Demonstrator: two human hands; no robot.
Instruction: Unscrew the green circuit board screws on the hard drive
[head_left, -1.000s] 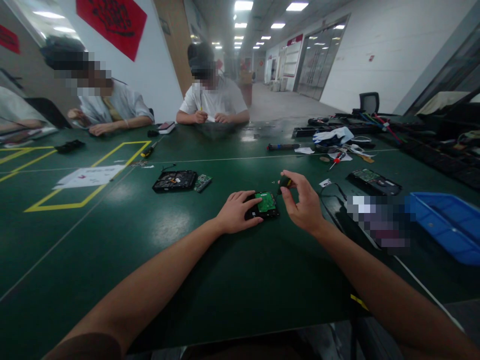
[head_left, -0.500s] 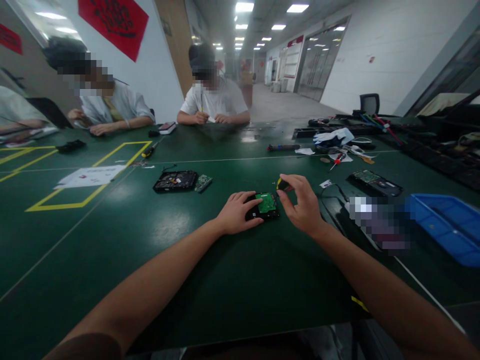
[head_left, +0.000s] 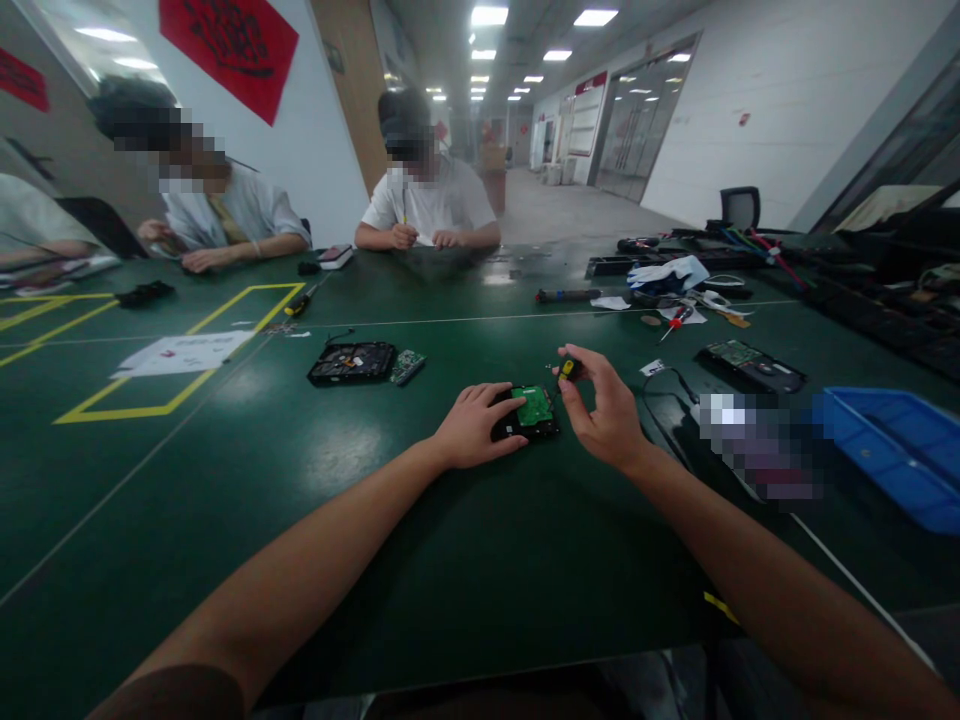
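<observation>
A hard drive [head_left: 546,425] with a green circuit board [head_left: 534,404] facing up lies flat on the table. My left hand [head_left: 472,425] holds it from the left, fingers across its top and thumb along the near edge. Just right of the drive, my right hand [head_left: 604,405] pinches a short black-and-yellow screwdriver [head_left: 570,369] between thumb and fingers. The screwdriver's shaft points down towards the drive's right edge; whether its tip touches a screw is too small to tell. Tiny bits [head_left: 548,366] lie just beyond the drive.
To the left lie another hard drive [head_left: 351,362] and a loose circuit board [head_left: 408,366]. A third drive [head_left: 750,366], a blue bin [head_left: 892,450] and a red-handled screwdriver [head_left: 681,316] are on the right. Several people sit across the green table [head_left: 420,550].
The screwdriver has turned in my right fingers, and more of its yellow side shows. My left hand and the hard drive stay in place.
</observation>
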